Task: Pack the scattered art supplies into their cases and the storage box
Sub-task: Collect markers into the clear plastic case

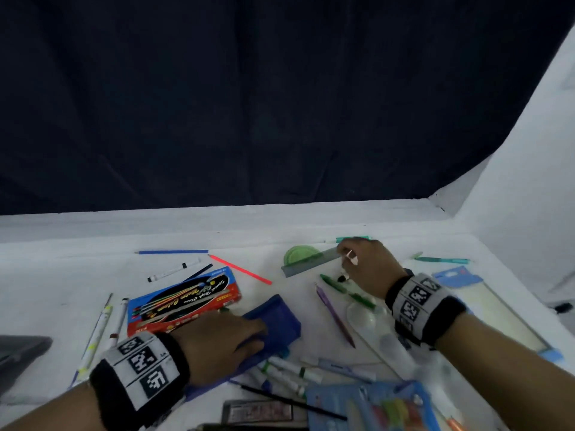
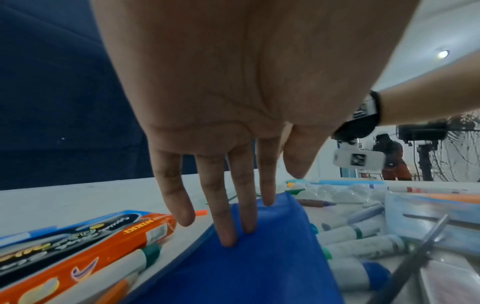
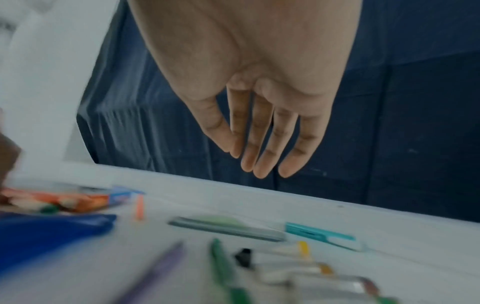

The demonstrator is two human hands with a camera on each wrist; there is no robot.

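Observation:
My left hand (image 1: 233,339) lies flat on a blue zip pouch (image 1: 280,318), its straight fingers (image 2: 228,236) pressing the fabric (image 2: 259,263). A red and blue marker box (image 1: 183,300) sits just left of it. My right hand (image 1: 364,265) hovers above the table, fingers (image 3: 259,164) straight and together, holding nothing. Below it lie a green pen (image 3: 223,267), a purple pen (image 3: 155,271) and some clear pens (image 3: 298,265). A grey ruler (image 1: 311,262) with a green protractor (image 1: 300,253) lies just beyond.
White markers (image 1: 289,368) and a blue packet (image 1: 367,405) crowd the near edge. A clear palette (image 1: 373,325) lies under my right wrist. Loose pencils (image 1: 239,269) and a teal pen (image 1: 441,259) are scattered farther out. A grey box corner (image 1: 18,353) shows at the left.

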